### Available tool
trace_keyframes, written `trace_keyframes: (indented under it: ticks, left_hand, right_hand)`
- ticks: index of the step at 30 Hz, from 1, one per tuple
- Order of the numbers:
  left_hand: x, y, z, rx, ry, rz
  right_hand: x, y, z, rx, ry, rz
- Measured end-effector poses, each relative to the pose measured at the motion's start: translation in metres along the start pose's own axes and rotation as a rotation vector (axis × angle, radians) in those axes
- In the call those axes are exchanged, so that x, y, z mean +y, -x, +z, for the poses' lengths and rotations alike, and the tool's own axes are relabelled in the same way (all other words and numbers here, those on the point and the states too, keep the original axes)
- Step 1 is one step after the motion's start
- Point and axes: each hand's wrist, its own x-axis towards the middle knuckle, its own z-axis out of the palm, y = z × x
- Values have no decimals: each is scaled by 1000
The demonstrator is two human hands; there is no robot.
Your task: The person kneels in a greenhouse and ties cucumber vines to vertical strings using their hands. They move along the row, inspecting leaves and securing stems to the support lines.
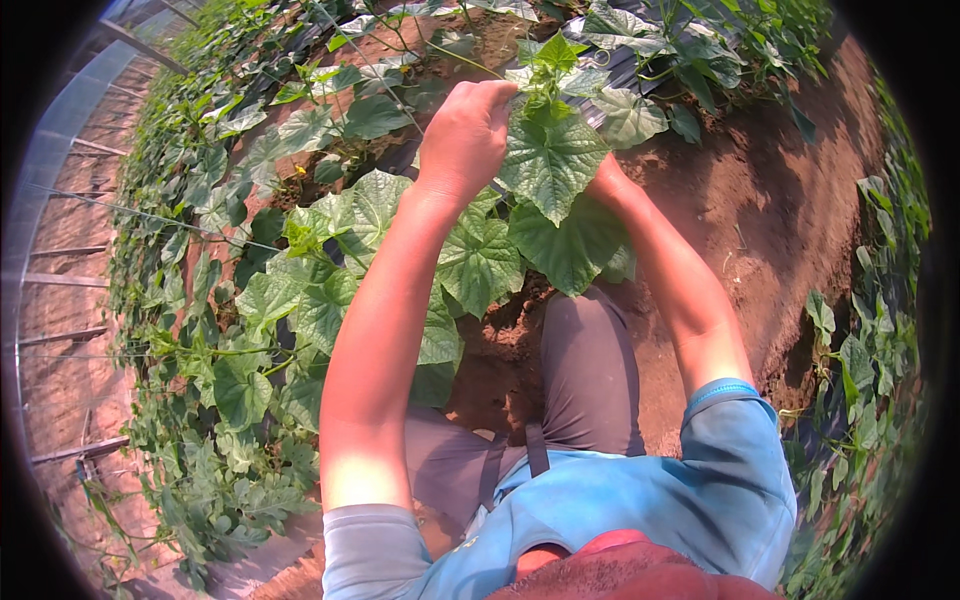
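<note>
A leafy cucumber vine point(553, 150) with a bright green growing tip rises in front of me. My left hand point(469, 131) is beside the tip with its fingers curled inward; what lies between the fingertips is hidden. On the vine's other side, my right hand point(606, 178) reaches behind a broad leaf, which covers its fingers. A thin string point(367, 64) runs down from the top toward my left hand. Larger leaves point(566, 240) hang below both hands, above my knee.
Dense vines point(225, 187) stand on the left, with another string point(150, 217) crossing them. Black plastic mulch point(619, 71) shows between leaves at the top. Brown soil point(720, 202) lies at right, with another plant row point(862, 360) beyond it. Wooden bars point(71, 337) stand at the far left.
</note>
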Motion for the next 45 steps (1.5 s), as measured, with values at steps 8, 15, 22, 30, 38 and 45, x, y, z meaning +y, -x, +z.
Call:
trace_keyframes:
  ticks: [8,15,22,30,38,45]
  left_hand:
    - [-7,-7,30,-143,-230,4]
    - [-4,-8,29,-210,-266,-39]
    - [-5,-15,19,-199,-124,-244]
    - [-15,-19,8,51,306,-446]
    - [-3,11,1,-186,253,-510]
    - [-29,24,6,-164,300,-492]
  right_hand:
    - [27,4,-18,-49,182,30]
    - [24,11,-21,-54,390,-42]
    - [7,16,-15,-4,501,-252]
    - [74,-10,-52,243,621,-389]
    - [29,-24,-40,213,573,140]
    - [18,-14,-25,-120,766,-346]
